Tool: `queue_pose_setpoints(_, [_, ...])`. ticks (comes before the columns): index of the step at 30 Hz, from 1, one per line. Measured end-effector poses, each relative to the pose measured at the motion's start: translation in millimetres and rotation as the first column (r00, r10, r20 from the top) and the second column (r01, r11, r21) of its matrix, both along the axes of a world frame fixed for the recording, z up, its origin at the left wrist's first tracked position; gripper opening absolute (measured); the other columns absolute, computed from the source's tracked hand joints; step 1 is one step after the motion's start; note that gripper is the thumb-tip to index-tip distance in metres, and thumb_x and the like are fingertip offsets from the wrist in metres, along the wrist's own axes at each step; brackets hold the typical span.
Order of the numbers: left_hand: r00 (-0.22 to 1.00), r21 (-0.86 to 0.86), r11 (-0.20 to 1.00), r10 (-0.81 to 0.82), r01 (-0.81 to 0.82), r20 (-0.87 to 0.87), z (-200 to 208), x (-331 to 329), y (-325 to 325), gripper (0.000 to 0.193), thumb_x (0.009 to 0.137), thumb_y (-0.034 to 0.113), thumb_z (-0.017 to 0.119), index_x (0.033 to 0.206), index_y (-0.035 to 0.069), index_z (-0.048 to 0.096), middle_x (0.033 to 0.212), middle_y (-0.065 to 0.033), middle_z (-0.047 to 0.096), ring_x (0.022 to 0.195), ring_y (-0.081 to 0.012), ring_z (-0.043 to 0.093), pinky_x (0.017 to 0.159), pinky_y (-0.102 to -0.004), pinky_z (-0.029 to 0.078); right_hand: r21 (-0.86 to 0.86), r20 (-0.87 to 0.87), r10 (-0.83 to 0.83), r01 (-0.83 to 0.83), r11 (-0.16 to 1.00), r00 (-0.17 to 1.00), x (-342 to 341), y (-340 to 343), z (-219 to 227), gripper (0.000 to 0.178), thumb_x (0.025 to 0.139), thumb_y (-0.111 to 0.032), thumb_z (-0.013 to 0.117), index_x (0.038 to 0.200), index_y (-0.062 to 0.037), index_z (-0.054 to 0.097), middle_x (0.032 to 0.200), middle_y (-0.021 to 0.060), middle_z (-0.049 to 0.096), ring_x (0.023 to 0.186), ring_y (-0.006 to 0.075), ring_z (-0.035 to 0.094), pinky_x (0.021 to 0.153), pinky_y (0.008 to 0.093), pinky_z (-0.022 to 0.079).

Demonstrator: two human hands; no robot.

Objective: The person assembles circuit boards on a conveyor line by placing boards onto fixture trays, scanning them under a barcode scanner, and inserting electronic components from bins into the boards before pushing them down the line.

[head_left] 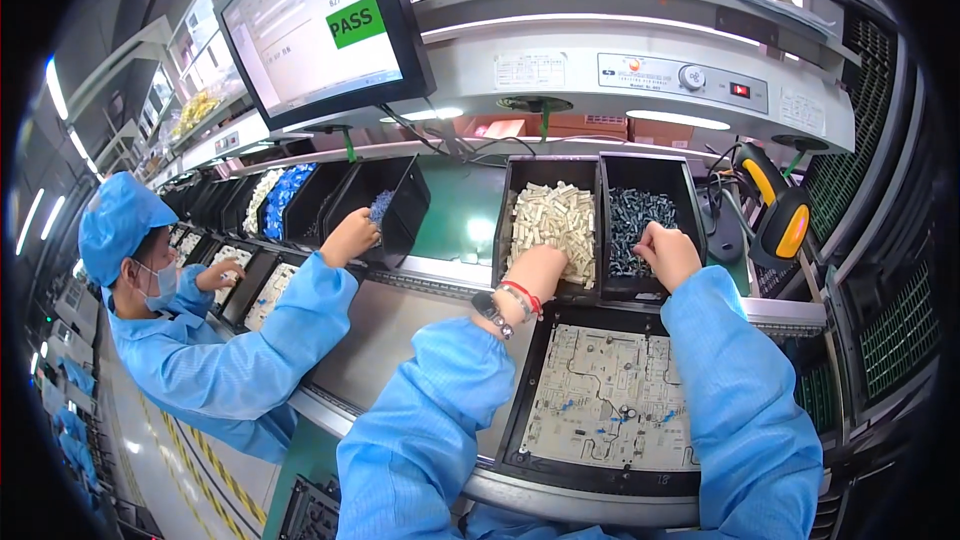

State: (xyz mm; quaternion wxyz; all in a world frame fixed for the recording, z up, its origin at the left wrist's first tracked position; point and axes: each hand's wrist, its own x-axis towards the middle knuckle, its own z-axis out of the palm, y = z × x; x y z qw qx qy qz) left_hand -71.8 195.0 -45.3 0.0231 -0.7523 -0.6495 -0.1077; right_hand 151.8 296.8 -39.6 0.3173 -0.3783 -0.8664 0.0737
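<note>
Grey metal first: the lamp housing (460, 75) is spanning the bench overhead. To my left, a co-worker (200, 355) in pale blue is working at other bins. Nearest me, a black tray (600, 477) is holding the pale circuit board (603, 390), already bearing small components; my right sleeve is covering part of its right side. Just beyond the tray, two bins are standing side by side: the left bin (578, 290) is holding pale parts (550, 212), the right bin (632, 287) dark parts (625, 212).

My left hand (538, 268) is resting down among the pale parts, fingertips buried; cannot tell how wide they are parted or what they have. My right hand (672, 252) is hanging over the dark parts, thumb and forefinger curled close together; cannot tell whether a part is between them.

Judging the step: I am picking from both bins at once, board waiting. Next move is probably calling for a sure pinch on each side, then a clean lift over the bin fronts toward the board.
</note>
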Motion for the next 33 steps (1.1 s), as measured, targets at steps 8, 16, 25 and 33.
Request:
queue_pose_setpoints(8, [0.981, 0.146, 0.988, 0.028, -0.057, 0.194, -2, -7, 7, 0.025, 0.066, 0.003, 0.057, 0.084, 0.011, 0.071, 0.077, -0.015, 0.064, 0.071, -0.0312, 0.063, 0.066, -0.0362, 0.051, 0.096, -0.154, 0.225, -0.212, 0.973, 0.962, 37, -15, 15, 0.008, 0.077, 0.003, 0.055, 0.084, -0.0016, 0.053, 0.078, 0.0147, 0.058, 0.074, 0.0314, 0.059, 0.064, 0.0351, 0.046])
queue_pose_setpoints(16, [0.951, 0.073, 0.997, -0.009, -0.014, 0.308, 3, -42, 38, 0.017, 0.081, 0.016, 0.06, 0.091, 0.007, 0.07, 0.079, -0.0094, 0.068, 0.071, -0.0147, 0.064, 0.067, -0.0269, 0.049, -0.286, -0.123, 0.268, -0.292, 0.913, 0.956, 98, -90, 16, 0.019, 0.084, -0.009, 0.061, 0.102, -0.0049, 0.065, 0.087, 0.0089, 0.066, 0.079, 0.0148, 0.063, 0.07, 0.0264, 0.05])
queue_pose_setpoints(25, [0.82, 0.338, 0.919, -0.028, -0.205, 0.572, 29, 22, -16, 0.026, 0.086, 0.007, 0.06, 0.109, -0.004, 0.058, 0.09, -0.0058, 0.065, 0.075, -0.0085, 0.062, 0.067, -0.0178, 0.049, -0.71, -0.191, 0.169, -0.255, 0.657, 0.967, 145, -171, -17, 0.019, 0.082, -0.004, 0.062, 0.101, -0.0022, 0.062, 0.086, 0.0107, 0.066, 0.076, 0.0187, 0.064, 0.068, 0.0286, 0.051])
queue_pose_setpoints(33, [0.123, -0.133, 0.974, 0.112, 0.185, 0.986, 18, 77, -80, 0.031, 0.09, 0.01, 0.052, 0.119, -0.002, 0.054, 0.112, -0.0112, 0.06, 0.105, -0.0201, 0.058, 0.091, -0.0256, 0.047, -0.332, 0.019, 0.404, -0.375, 0.866, 0.915, 145, -185, -36, 0.018, 0.075, -0.003, 0.065, 0.092, -0.002, 0.062, 0.085, 0.0095, 0.059, 0.08, 0.0256, 0.058, 0.07, 0.0321, 0.048])
